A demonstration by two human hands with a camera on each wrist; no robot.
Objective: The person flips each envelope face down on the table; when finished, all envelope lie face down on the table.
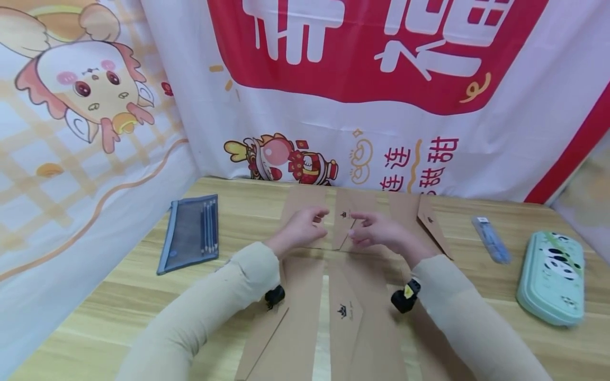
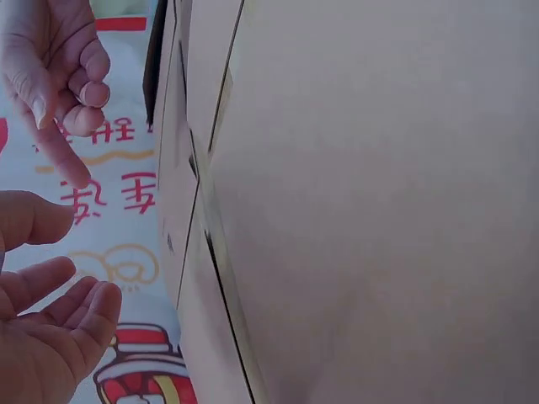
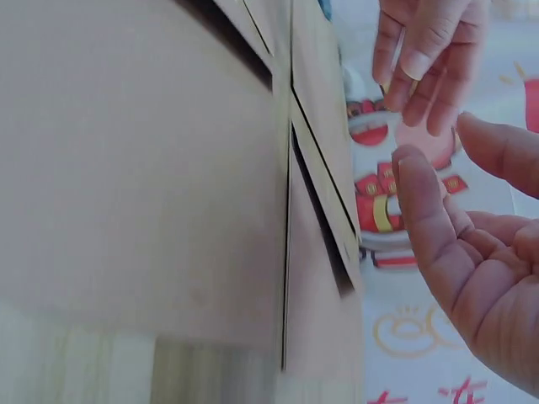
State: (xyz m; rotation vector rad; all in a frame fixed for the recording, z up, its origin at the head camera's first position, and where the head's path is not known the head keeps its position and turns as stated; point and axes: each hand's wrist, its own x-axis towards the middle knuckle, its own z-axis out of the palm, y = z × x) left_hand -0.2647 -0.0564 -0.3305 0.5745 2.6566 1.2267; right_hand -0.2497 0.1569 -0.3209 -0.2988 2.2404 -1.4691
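Observation:
Brown kraft envelopes lie in two rows on the wooden table. My left hand [image 1: 301, 230] hovers over the back left envelope [image 1: 305, 198], its fingers loosely bent and holding nothing. Over the back middle envelope [image 1: 355, 201], which bears a small crown print, my right hand [image 1: 381, 232] extends its index finger, the others relaxed. Both palms face each other with a gap between, as the left wrist view also shows. A back right envelope [image 1: 405, 209] lies beyond the right hand. Nearer me are a front middle envelope [image 1: 345, 338] and a front left envelope [image 1: 297, 317].
On the left lies a blue mesh pouch [image 1: 183, 238] with several pencils [image 1: 208, 227]. To the right are a small clear blue packet [image 1: 491, 239] and a mint panda case [image 1: 553, 275]. A printed cloth [image 1: 200, 121] hangs behind the table. My right sleeve partly covers another front envelope.

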